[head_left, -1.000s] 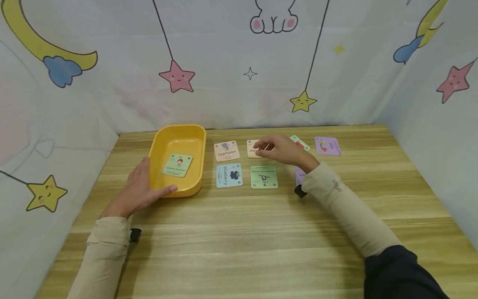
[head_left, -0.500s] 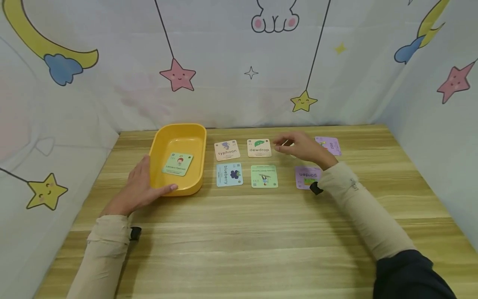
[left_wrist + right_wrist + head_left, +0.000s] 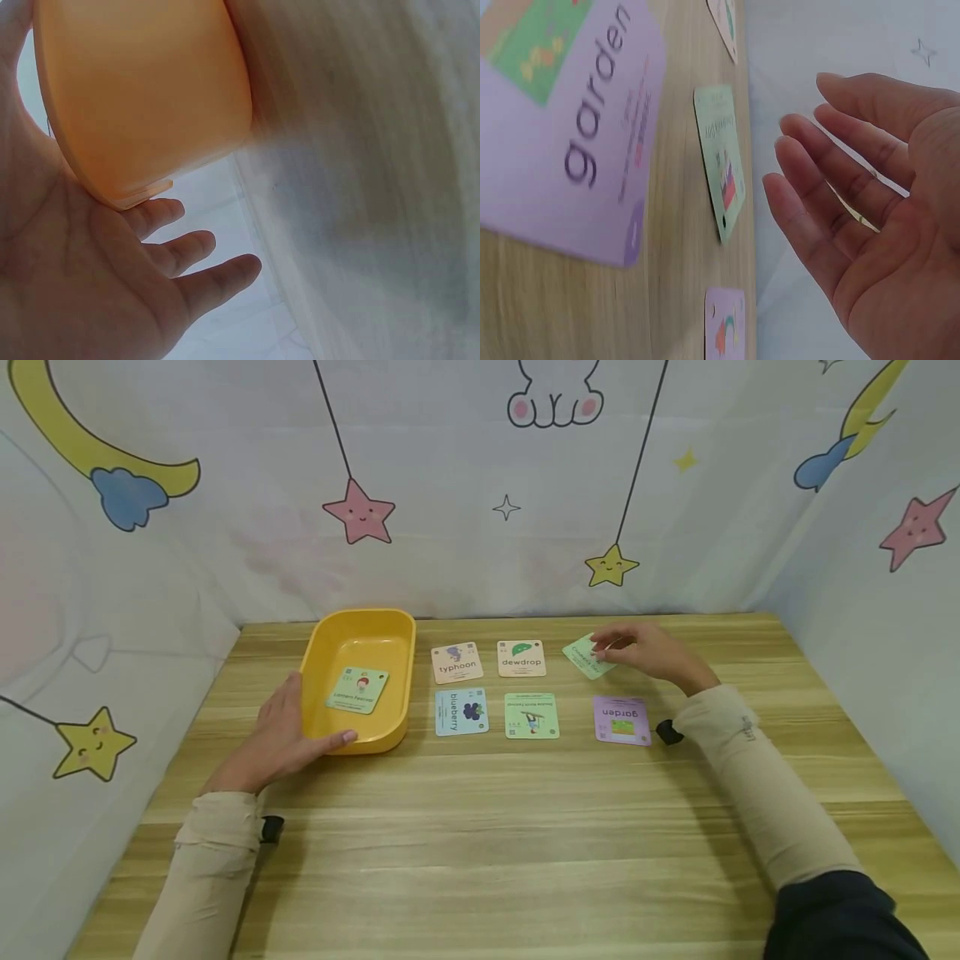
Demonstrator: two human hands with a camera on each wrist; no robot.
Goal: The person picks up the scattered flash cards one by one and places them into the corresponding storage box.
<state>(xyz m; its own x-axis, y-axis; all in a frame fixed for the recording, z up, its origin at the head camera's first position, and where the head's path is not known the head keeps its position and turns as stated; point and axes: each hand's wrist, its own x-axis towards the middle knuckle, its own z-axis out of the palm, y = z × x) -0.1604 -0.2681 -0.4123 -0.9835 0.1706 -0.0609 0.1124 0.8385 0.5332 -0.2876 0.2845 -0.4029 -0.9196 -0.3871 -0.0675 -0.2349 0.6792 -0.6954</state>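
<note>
My left hand (image 3: 277,739) rests against the near left corner of a yellow plastic bin (image 3: 373,647). Its thumb lies on the front rim, and the left wrist view shows the other fingers stretched along the outside. Inside the bin lies a green Lantern Festival card (image 3: 357,691). Above a tilted green card (image 3: 583,657) in the back row hovers my right hand (image 3: 654,653), fingers loosely curved and apart from it in the right wrist view. A purple garden card (image 3: 622,721) lies in front of that hand. A purple picture card (image 3: 725,326) shows in the right wrist view.
Between bin and right hand lie a typhoon card (image 3: 457,662), a dewdrop card (image 3: 521,658), a blueberry card (image 3: 461,712) and another green card (image 3: 531,716). Behind the wooden table (image 3: 480,852) hangs a white printed cloth (image 3: 450,577).
My right hand has moved rightward from over the dewdrop card to the tilted green card, uncovering the dewdrop and garden cards and covering the zoo card. My left hand has stayed at the bin.
</note>
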